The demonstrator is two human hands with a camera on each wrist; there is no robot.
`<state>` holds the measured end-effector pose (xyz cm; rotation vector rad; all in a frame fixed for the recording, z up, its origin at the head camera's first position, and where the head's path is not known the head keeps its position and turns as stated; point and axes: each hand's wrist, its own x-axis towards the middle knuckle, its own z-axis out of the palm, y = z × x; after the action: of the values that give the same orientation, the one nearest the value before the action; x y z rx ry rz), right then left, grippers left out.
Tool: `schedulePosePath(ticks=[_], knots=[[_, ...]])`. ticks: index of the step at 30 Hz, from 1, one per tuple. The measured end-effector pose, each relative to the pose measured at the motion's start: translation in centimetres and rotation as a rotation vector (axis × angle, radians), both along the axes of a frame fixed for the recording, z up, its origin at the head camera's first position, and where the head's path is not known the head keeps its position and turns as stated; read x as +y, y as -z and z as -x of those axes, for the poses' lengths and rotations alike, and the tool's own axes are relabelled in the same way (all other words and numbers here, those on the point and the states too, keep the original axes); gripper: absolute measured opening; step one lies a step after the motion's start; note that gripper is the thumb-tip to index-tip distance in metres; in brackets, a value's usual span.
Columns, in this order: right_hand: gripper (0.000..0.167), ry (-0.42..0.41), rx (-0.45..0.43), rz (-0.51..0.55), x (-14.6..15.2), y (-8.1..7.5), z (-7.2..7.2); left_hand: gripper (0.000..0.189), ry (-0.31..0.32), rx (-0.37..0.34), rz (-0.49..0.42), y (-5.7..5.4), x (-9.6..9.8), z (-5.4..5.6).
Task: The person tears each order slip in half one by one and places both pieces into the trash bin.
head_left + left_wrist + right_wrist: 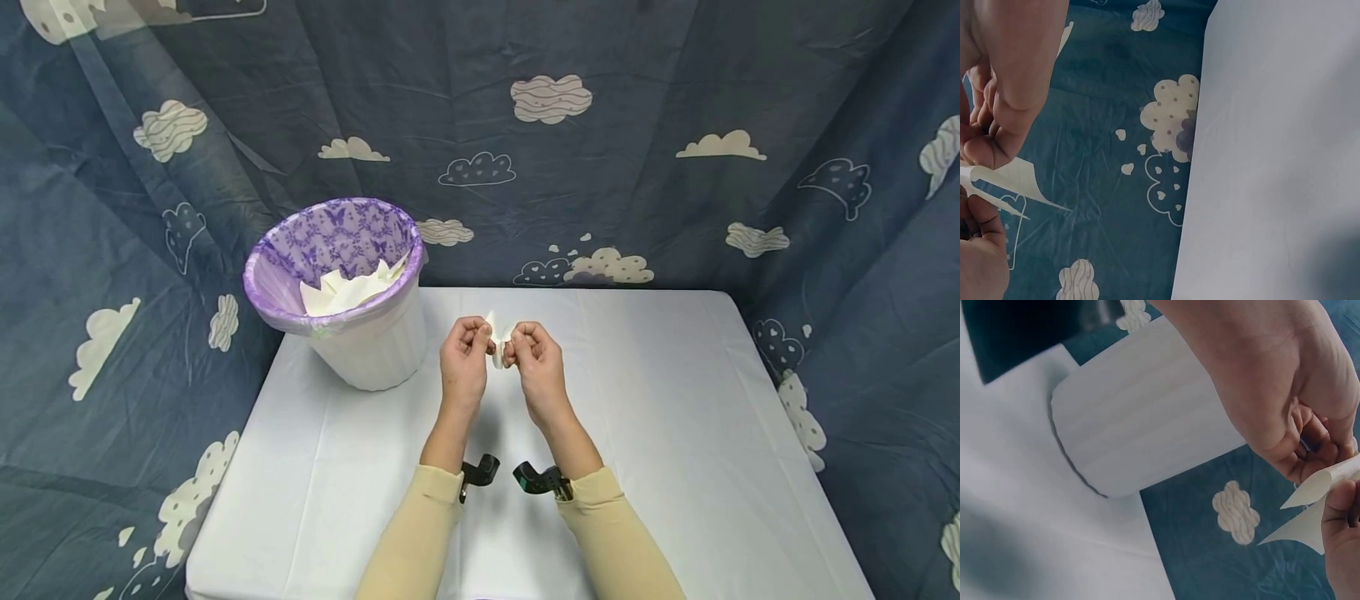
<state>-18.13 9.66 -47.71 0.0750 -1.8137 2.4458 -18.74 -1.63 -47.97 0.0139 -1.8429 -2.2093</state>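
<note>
Both hands hold a small cream piece of paper between them, above the white table. My left hand pinches its left side and my right hand its right side, thumbs against fingers. In the left wrist view the paper shows two pointed flaps with a gap between them. In the right wrist view the paper has one curled flap; whether it is torn or folded I cannot tell. The fingers cover its gripped parts.
A white bin with a purple patterned liner stands at the table's back left. Several cream paper pieces lie inside it. Dark blue cloud-print curtains surround the white table. Black wrist cameras sit on both wrists.
</note>
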Motion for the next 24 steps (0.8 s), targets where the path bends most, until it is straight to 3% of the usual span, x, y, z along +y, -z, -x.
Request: schedulePosePath(ticks=[24], knots=[[0.012, 0.05, -0.014, -0.043, 1.2, 0.6, 0.1, 0.008, -0.029, -0.026, -0.043, 0.8, -1.1, 0.4]])
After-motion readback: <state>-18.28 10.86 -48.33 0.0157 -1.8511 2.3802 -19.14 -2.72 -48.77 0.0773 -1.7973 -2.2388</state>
